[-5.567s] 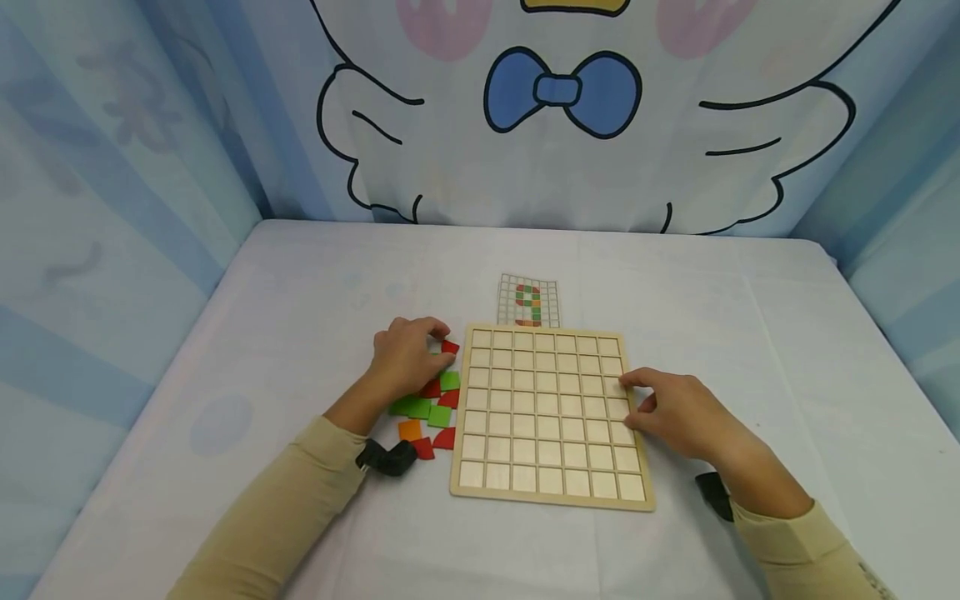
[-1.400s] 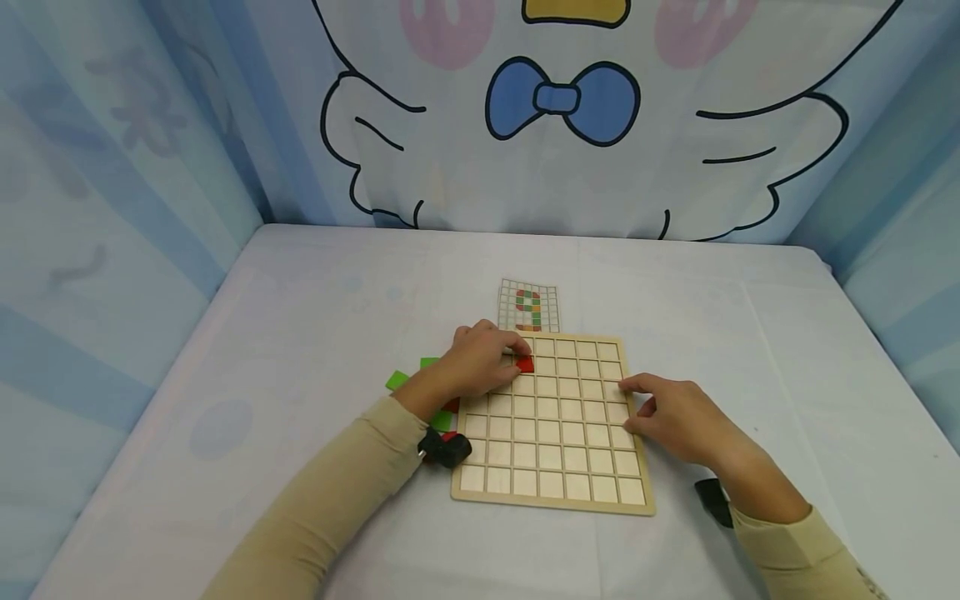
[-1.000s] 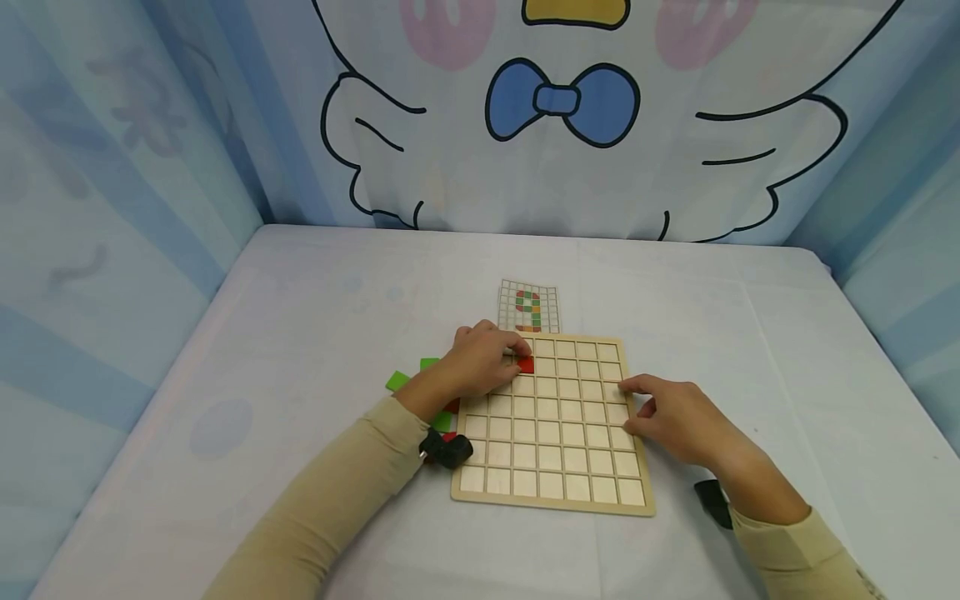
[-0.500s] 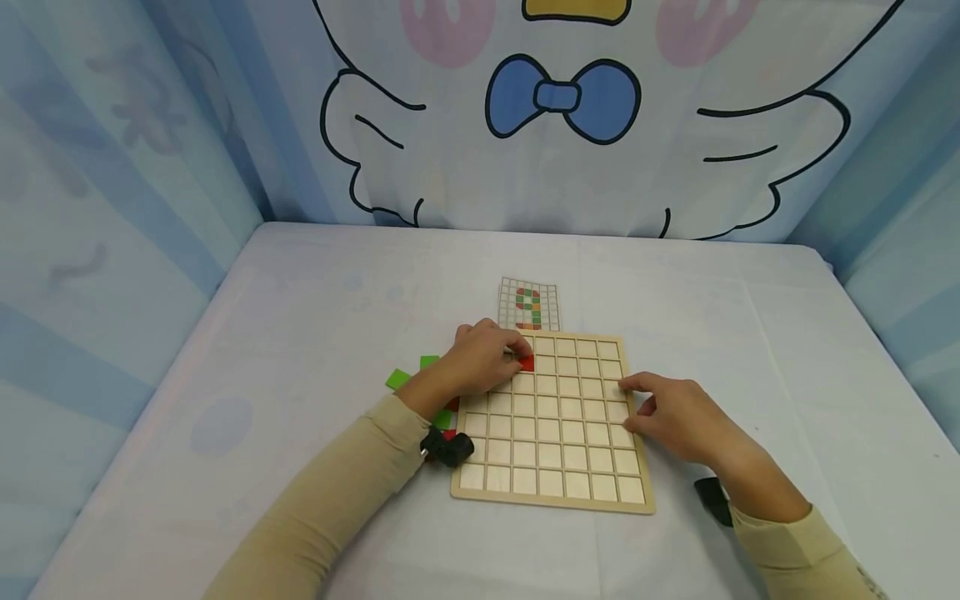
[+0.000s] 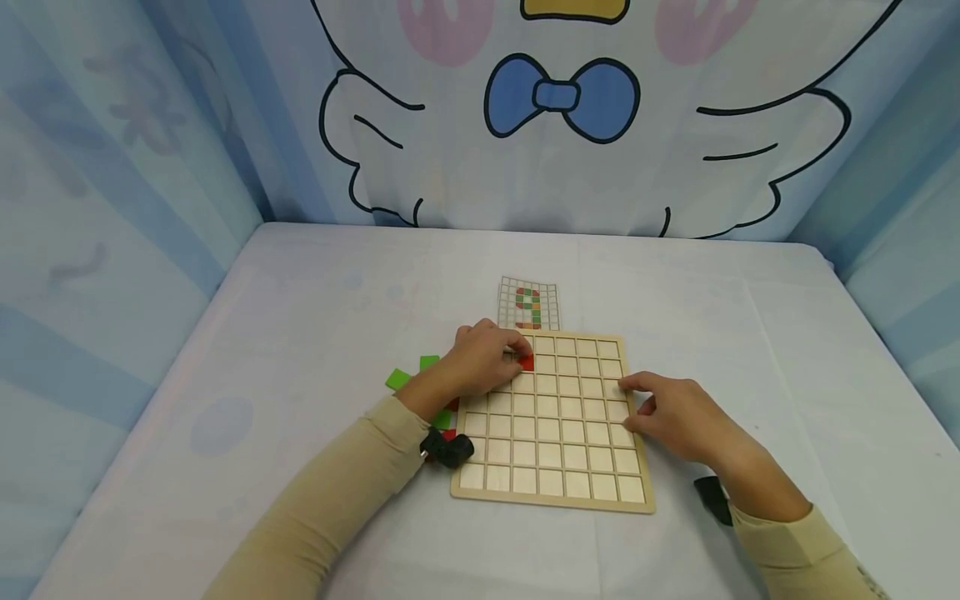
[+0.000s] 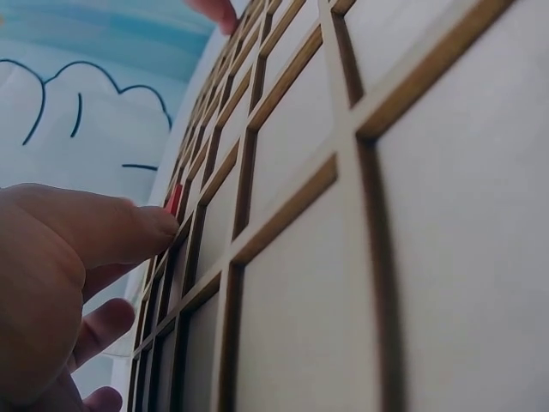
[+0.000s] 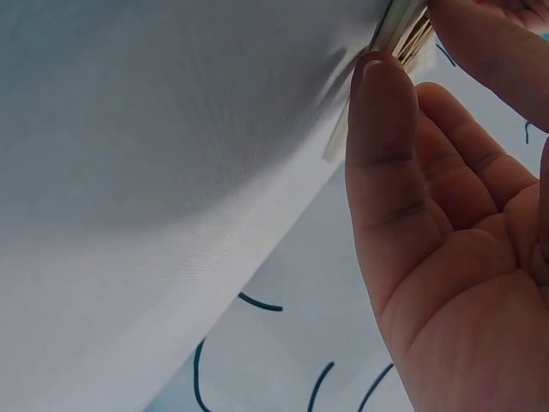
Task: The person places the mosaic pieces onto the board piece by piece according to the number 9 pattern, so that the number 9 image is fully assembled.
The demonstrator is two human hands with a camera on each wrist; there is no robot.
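Observation:
My left hand (image 5: 480, 358) reaches over the far left part of a wooden grid board (image 5: 555, 501), pinching a small red tile (image 5: 527, 363) between thumb and fingers. The tile sits at a cell in the second row from the far edge, partly hidden by the fingers. In the left wrist view, the thumb presses close to a thin strip of the red tile (image 6: 174, 199). My right hand (image 5: 678, 414) rests at the board's right edge, thumb and forefinger tips touching the frame apart from each other. The right wrist view shows its thumb (image 7: 383, 129) against that edge.
Beyond the board lies a pattern card (image 5: 551, 304) printed with red, green and orange squares, its near edge at the frame. Loose tiles, among them a green tile (image 5: 397, 379), lie left of the board, partly hidden under my left forearm. A printed curtain (image 5: 562, 183) hangs behind the table.
Since the oldest frame, my left hand has moved right from the loose tiles onto the board with a red tile. Over the last second it has hardly moved. My right hand stays at the edge.

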